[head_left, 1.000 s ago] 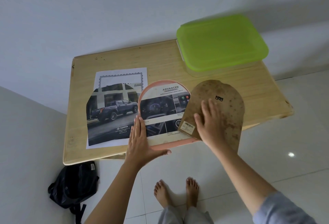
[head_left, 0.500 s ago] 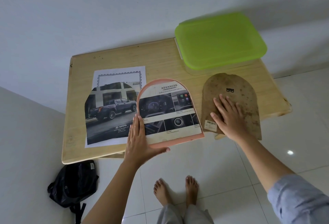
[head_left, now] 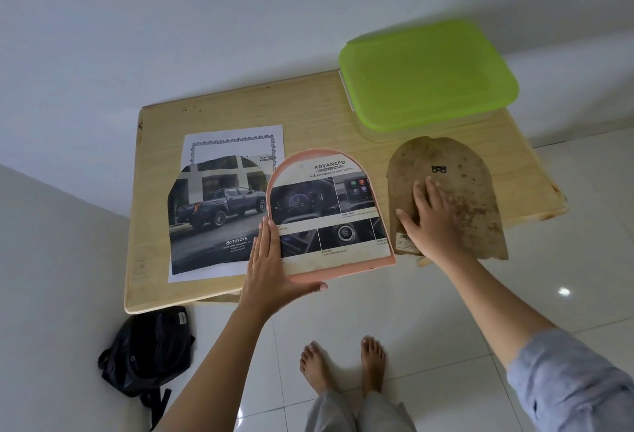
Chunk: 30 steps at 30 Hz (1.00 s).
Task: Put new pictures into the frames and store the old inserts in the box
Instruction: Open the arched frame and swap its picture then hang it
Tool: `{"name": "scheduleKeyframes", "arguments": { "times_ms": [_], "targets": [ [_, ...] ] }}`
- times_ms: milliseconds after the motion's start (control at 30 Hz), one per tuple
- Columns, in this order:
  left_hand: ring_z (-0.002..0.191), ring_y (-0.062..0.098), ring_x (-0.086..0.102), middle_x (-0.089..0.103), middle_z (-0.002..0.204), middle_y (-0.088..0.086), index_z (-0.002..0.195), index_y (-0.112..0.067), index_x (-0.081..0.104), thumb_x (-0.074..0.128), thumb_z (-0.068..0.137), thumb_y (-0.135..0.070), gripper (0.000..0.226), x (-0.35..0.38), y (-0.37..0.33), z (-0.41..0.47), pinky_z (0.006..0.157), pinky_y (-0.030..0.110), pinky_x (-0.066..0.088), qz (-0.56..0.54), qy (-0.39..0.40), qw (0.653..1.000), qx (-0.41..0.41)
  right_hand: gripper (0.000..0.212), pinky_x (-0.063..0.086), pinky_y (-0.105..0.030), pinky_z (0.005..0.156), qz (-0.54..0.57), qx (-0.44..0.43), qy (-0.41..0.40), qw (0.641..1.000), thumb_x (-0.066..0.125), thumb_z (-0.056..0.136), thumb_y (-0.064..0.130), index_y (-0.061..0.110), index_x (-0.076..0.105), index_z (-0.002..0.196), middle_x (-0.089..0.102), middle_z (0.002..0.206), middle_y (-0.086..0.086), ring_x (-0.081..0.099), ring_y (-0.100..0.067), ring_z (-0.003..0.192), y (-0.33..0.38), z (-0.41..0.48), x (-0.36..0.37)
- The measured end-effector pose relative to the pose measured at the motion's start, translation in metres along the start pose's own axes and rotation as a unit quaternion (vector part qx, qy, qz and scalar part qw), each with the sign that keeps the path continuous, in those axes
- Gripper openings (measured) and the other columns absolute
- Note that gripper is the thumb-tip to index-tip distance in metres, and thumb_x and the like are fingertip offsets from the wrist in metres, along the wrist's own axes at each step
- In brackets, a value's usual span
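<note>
fingers (head_left: 420, 198) of right hand (head_left: 435, 226) atop brown backing (head_left: 477, 205)

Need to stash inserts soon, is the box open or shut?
Shut: the green lid lies flat over the box, covering its top.

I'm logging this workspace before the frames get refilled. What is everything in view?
table: 1, light wood, by wall
box: 1, green lid, table's far right
frame: 1, pink, table's near edge
backing board: 1, brown, right of frame
truck picture: 1, dark, left of frame
bordered sheet: 1, white, under truck picture
backpack: 1, black, floor left
feet: 2, bare, on floor
left hand: 1, on frame
right hand: 1, on backing board
</note>
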<state>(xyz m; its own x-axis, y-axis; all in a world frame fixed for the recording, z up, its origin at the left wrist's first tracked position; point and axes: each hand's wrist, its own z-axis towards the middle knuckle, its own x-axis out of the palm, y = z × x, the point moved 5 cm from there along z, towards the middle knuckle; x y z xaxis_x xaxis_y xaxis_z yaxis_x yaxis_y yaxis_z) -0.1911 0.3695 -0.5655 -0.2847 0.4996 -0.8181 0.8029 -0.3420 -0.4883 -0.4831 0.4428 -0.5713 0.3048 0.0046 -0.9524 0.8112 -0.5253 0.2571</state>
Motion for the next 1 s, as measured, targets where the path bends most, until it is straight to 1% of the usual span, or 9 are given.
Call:
{"name": "scheduleKeyframes", "arguments": {
  "times_ms": [133, 200, 267, 367, 467, 567, 733, 833, 1000],
  "targets": [
    [0.135, 0.010, -0.028, -0.031, 0.148, -0.006, 0.135, -0.023, -0.034, 0.046, 0.039, -0.094, 0.144, 0.000, 0.004, 0.002, 0.115, 0.033, -0.006, 0.007, 0.018, 1.000, 0.004, 0.080, -0.004, -0.037, 0.116, -0.019, -0.060, 0.020, 0.998, 0.019, 0.085, 0.066, 0.019, 0.006, 0.148, -0.004, 0.157, -0.002, -0.007, -0.018, 0.144, 0.000, -0.007, 0.006],
    [0.136, 0.011, -0.028, -0.033, 0.147, -0.006, 0.134, -0.023, -0.036, 0.047, 0.039, -0.094, 0.144, 0.000, 0.003, 0.001, 0.114, 0.033, -0.007, 0.005, 0.019, 1.000, 0.004, 0.085, -0.007, -0.034, 0.114, -0.013, -0.092, 0.028, 0.995, 0.012, 0.079, 0.069, 0.020, 0.007, 0.148, -0.004, 0.157, -0.001, -0.011, -0.011, 0.141, 0.000, -0.009, 0.008],
    [0.137, 0.012, -0.028, -0.033, 0.146, -0.006, 0.133, -0.024, -0.037, 0.046, 0.039, -0.094, 0.144, 0.000, 0.003, 0.001, 0.115, 0.033, -0.007, 0.001, 0.018, 1.000, 0.005, 0.082, -0.006, -0.034, 0.115, -0.009, -0.108, 0.040, 0.993, 0.020, 0.083, 0.067, 0.020, 0.009, 0.148, -0.004, 0.157, 0.000, -0.012, -0.010, 0.140, 0.000, -0.008, 0.007],
    [0.136, 0.011, -0.029, -0.034, 0.146, -0.005, 0.133, -0.024, -0.037, 0.046, 0.040, -0.094, 0.143, 0.000, 0.001, 0.001, 0.115, 0.033, -0.008, -0.002, 0.011, 1.000, 0.005, 0.068, 0.002, -0.036, 0.117, 0.027, -0.105, 0.046, 0.993, 0.041, 0.094, 0.047, 0.018, 0.013, 0.148, 0.003, 0.157, -0.001, -0.001, -0.015, 0.144, 0.009, -0.007, -0.001],
    [0.136, 0.010, -0.030, -0.033, 0.146, -0.005, 0.133, -0.022, -0.037, 0.048, 0.041, -0.092, 0.143, 0.001, 0.000, 0.001, 0.115, 0.032, -0.008, -0.006, 0.003, 1.000, 0.001, 0.057, 0.014, -0.030, 0.115, 0.137, -0.105, 0.000, 0.985, 0.044, 0.096, 0.031, 0.013, 0.023, 0.146, 0.021, 0.154, -0.001, 0.018, -0.016, 0.142, 0.039, -0.020, -0.012],
    [0.136, 0.011, -0.029, -0.033, 0.147, -0.005, 0.133, -0.023, -0.037, 0.050, 0.043, -0.091, 0.143, 0.001, 0.000, 0.002, 0.115, 0.032, -0.008, -0.008, -0.002, 1.000, -0.002, 0.055, 0.014, -0.024, 0.113, 0.215, -0.109, 0.006, 0.970, 0.045, 0.097, 0.025, 0.012, 0.023, 0.146, 0.023, 0.153, 0.000, 0.020, -0.013, 0.141, 0.081, -0.037, -0.005],
    [0.137, 0.012, -0.027, -0.028, 0.151, -0.002, 0.133, -0.023, -0.037, 0.046, 0.042, -0.094, 0.142, 0.001, 0.000, 0.001, 0.116, 0.034, -0.006, -0.001, -0.003, 1.000, -0.008, 0.066, 0.002, -0.025, 0.113, 0.164, -0.056, 0.018, 0.985, 0.044, 0.096, 0.032, 0.008, 0.010, 0.147, 0.001, 0.157, -0.006, 0.000, -0.018, 0.145, 0.109, -0.040, 0.022],
    [0.137, 0.011, -0.026, -0.025, 0.152, -0.001, 0.135, -0.021, -0.034, 0.040, 0.040, -0.096, 0.142, 0.001, 0.001, 0.002, 0.116, 0.034, -0.006, 0.004, -0.008, 1.000, -0.009, 0.075, 0.001, -0.031, 0.116, 0.131, -0.041, 0.024, 0.990, 0.045, 0.094, 0.039, 0.006, 0.005, 0.147, -0.006, 0.156, -0.011, -0.007, -0.022, 0.145, 0.111, -0.029, 0.024],
    [0.137, 0.010, -0.026, -0.023, 0.153, 0.000, 0.140, -0.017, -0.028, 0.032, 0.037, -0.099, 0.145, 0.002, 0.001, 0.003, 0.114, 0.031, -0.009, 0.004, -0.017, 1.000, -0.010, 0.084, -0.001, -0.026, 0.115, 0.138, -0.041, 0.024, 0.989, 0.055, 0.089, 0.041, 0.003, 0.006, 0.147, 0.002, 0.157, -0.010, -0.001, -0.021, 0.145, 0.116, -0.019, 0.018]
  ]
}}
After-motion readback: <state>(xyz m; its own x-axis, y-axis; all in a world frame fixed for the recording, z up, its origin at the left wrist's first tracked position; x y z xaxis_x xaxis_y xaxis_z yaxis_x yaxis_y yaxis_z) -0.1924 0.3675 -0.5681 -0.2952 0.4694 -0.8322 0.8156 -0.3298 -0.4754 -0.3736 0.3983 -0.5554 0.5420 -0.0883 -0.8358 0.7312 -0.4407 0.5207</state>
